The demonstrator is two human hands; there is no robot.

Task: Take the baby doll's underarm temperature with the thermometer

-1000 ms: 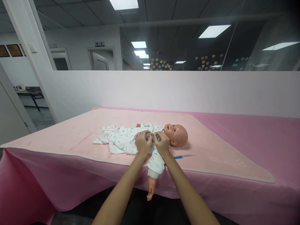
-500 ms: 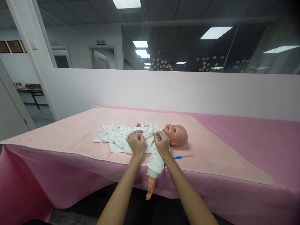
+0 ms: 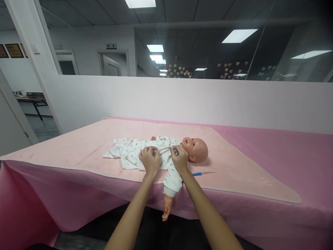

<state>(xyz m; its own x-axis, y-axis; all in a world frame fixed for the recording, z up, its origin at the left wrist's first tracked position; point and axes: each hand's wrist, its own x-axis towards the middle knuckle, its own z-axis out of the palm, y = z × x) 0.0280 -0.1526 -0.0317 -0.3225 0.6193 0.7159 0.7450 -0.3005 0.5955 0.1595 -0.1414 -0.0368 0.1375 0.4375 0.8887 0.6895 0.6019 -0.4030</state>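
Note:
A baby doll (image 3: 195,149) lies on its back, head to the right, one arm hanging over the table's front edge. It wears a white patterned shirt (image 3: 166,163). Over its chest, my left hand (image 3: 150,159) is closed, pinching the shirt front. Nearer the doll's neck, my right hand (image 3: 179,158) pinches it too. Between my fingertips runs a thin, taut white line that looks like the shirt's edge or a tie; I cannot tell which. Right of my right wrist lies a thin stick with a blue end (image 3: 197,174), resembling a thermometer.
A peach mat (image 3: 247,173) with a pale border covers much of the table, over a pink cloth (image 3: 291,152) that drapes down the front. Behind stands a white half wall (image 3: 182,100) with glass above it. A door stands at the far left.
My left hand has shifted slightly left, widening the gap between my hands, and the white line between them shows more plainly. My right hand stays almost where it was.

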